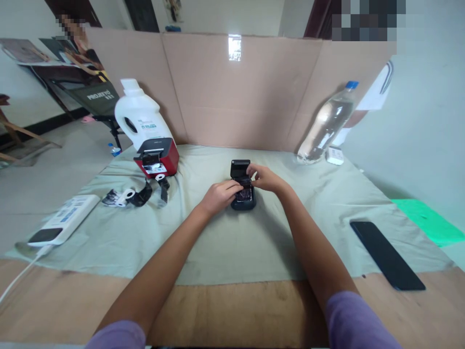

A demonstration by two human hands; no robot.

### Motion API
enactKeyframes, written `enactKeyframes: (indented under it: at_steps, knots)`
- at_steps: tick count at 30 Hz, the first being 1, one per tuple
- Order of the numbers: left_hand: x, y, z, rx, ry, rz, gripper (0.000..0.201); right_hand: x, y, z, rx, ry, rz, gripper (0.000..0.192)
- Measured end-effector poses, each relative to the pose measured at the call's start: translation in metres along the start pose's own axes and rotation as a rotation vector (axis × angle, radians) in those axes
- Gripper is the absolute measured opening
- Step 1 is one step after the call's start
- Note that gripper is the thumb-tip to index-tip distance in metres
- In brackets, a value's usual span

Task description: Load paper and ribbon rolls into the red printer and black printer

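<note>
A small black portable printer [243, 203] lies on the cloth in front of me, its lid [240, 167] raised at the back. Across its open compartment runs a dark, glossy strip [244, 194]. From the left, my left hand [220, 196] reaches over the printer's edge, with its fingertips closed together at the strip. My right hand [267, 178] comes from the other side, thumb and fingers pinched near the hinge at the strip's far end. The fingers partly hide what lies between them.
A red and black printer [170, 159] stands at the left before a white jug [143, 118]. Nearby lie rolls of dark film [140, 195] and a white power strip [67, 218]. At the right are a water bottle [325, 126], a white box [334, 155] and a phone [387, 254]. Cardboard [232, 97] rises behind.
</note>
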State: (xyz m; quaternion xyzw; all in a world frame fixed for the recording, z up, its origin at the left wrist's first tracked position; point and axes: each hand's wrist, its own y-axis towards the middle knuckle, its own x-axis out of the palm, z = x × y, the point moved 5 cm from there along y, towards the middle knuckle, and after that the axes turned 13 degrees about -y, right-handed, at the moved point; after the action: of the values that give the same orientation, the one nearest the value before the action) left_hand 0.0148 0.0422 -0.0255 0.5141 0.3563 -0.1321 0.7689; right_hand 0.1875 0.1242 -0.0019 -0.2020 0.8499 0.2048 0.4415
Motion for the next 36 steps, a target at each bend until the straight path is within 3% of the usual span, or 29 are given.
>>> enactKeyframes:
  at_steps: [5,10,17,21,24,28,31,34,36]
  knots:
    - [0.007,0.001,-0.005,-0.091,-0.018,-0.058,0.038,0.006,0.003,0.001,0.008,-0.234,0.047,0.026]
    - [0.007,0.005,-0.007,-0.156,-0.05,-0.064,0.037,0.005,0.002,0.001,0.107,-0.349,0.002,0.031]
    - [0.006,0.013,-0.008,-0.23,-0.073,-0.129,0.037,0.009,0.003,0.003,0.207,-0.289,-0.145,0.039]
    - [0.008,0.016,-0.012,-0.331,-0.072,-0.163,0.032,0.006,0.005,0.009,0.265,-0.16,-0.12,0.041]
    - [0.01,0.017,-0.012,-0.361,-0.041,-0.186,0.029,0.001,0.006,0.02,0.369,-0.04,0.011,0.043]
    - [0.007,0.019,-0.007,-0.334,0.023,-0.192,0.03,0.002,0.007,0.024,0.361,0.183,0.19,0.055]
    - [0.0,0.021,0.0,-0.254,0.055,-0.174,0.025,0.002,0.006,0.02,0.288,0.3,0.197,0.05]
    - [-0.006,0.024,0.007,-0.18,0.068,-0.157,0.017,-0.01,0.0,0.017,0.247,0.262,0.204,0.036]
    - [-0.008,0.026,0.01,-0.16,0.062,-0.152,0.016,-0.014,-0.002,0.014,0.213,0.202,0.114,0.027]
